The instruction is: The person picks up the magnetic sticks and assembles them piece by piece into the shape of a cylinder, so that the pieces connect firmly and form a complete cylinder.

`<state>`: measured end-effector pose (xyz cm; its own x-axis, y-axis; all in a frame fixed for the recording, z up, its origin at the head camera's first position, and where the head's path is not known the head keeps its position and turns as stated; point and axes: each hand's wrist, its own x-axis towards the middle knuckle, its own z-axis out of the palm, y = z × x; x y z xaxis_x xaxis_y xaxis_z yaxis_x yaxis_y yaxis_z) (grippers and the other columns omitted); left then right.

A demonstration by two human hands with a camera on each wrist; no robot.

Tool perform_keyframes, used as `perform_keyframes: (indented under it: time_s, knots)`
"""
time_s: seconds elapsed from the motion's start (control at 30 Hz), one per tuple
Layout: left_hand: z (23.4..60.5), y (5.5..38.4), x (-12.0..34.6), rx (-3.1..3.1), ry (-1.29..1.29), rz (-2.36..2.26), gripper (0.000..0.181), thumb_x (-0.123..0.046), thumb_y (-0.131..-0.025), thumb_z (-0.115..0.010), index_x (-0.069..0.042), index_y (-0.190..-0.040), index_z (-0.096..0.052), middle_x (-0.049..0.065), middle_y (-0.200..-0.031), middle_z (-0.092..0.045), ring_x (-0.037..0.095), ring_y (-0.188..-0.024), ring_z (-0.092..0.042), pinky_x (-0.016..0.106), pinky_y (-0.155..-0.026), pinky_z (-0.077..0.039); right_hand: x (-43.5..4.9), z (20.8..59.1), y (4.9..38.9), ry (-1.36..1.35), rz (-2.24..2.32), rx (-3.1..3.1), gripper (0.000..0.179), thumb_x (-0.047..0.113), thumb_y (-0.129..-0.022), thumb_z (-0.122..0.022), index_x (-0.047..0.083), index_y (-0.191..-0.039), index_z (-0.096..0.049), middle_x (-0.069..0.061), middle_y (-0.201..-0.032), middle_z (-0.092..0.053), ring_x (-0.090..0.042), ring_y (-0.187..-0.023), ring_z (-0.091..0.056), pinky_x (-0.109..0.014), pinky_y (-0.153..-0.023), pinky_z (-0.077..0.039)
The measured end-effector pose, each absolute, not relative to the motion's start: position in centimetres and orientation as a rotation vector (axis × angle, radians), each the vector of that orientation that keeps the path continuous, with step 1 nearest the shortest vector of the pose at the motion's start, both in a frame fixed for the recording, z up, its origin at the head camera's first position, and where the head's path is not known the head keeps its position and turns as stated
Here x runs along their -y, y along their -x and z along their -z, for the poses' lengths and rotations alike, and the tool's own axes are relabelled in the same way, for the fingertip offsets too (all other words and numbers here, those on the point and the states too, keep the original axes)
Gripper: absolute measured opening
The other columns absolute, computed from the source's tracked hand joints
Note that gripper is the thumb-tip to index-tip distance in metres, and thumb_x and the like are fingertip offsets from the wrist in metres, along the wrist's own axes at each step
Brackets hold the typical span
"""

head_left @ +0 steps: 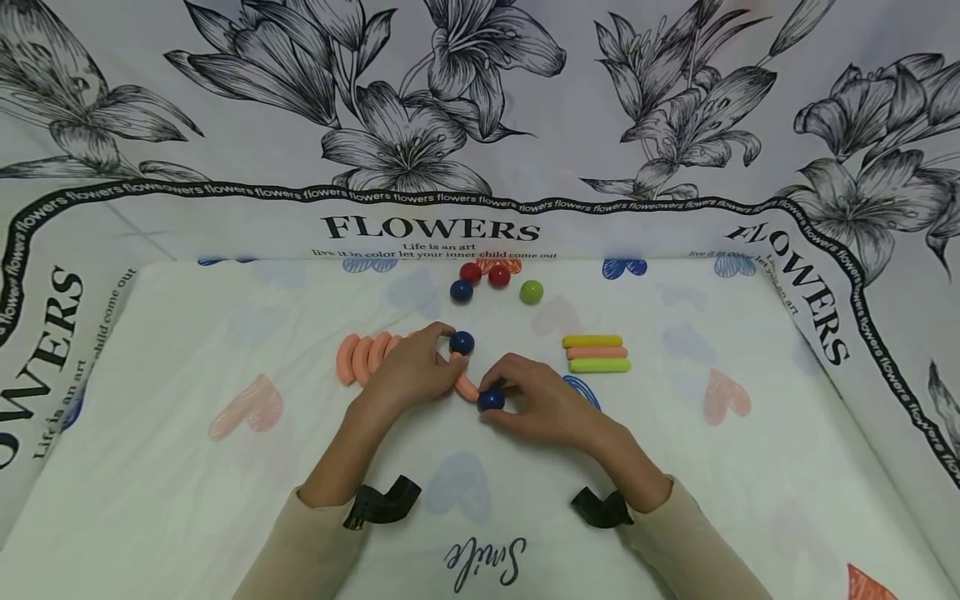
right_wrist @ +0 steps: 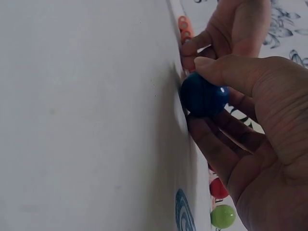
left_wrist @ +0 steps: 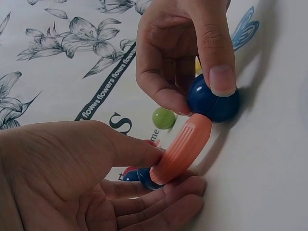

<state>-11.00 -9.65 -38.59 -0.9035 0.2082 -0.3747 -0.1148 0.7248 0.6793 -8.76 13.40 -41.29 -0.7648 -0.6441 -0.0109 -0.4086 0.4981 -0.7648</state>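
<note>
An orange curved rod (left_wrist: 182, 149), ribbed along its side, runs between two blue balls. My left hand (head_left: 412, 368) pinches its far end, thumb against the rod and fingers around the far blue ball (head_left: 462, 342). In the left wrist view that ball is partly hidden behind the rod and fingers. With thumb and fingers my right hand (head_left: 546, 402) grips the near blue ball (head_left: 491, 400), which meets the rod's near end. The right wrist view shows this ball (right_wrist: 203, 95) between thumb and fingertips, close over the white cloth.
Several orange curved rods (head_left: 346, 360) lie in a row beside my left hand, partly covered by it. Beyond the hands sit a third blue ball (head_left: 461, 291), two red balls (head_left: 499, 276) and a green ball (head_left: 531, 292). Straight yellow, orange and lime rods (head_left: 598, 365) lie at right.
</note>
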Motion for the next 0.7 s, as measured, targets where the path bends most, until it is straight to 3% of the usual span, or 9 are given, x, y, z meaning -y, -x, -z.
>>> perform_keyframes:
  time_s: [0.5, 0.7]
  knots:
    - [38.8, 11.2, 9.4, -2.515, -0.079, -1.006, 0.056, -0.037, -0.102, -0.064, -0.015, -0.151, -0.051, 0.006, -0.081, -0.066, 0.019, -0.067, -0.062, 0.03, -0.06, -0.044, -14.1, 41.4, 9.3, 0.889, 1.104, -2.46, 0.031, 0.02, -0.092, -0.084, 0.019, -0.12, -0.07, 0.007, -0.117, -0.072, -0.005, -0.107, -0.069, -0.024, -0.098, -0.059]
    - [38.8, 11.4, 9.3, -2.538, -0.081, -0.967, 0.058, -0.038, -0.102, -0.064, -0.015, -0.153, -0.05, 0.007, -0.088, -0.067, 0.02, -0.076, -0.064, 0.031, -0.066, -0.047, -14.5, 41.2, 9.5, 0.868, 1.077, -2.488, 0.03, 0.023, -0.092, -0.084, 0.022, -0.12, -0.072, 0.009, -0.116, -0.074, -0.003, -0.103, -0.071, -0.026, -0.095, -0.06]
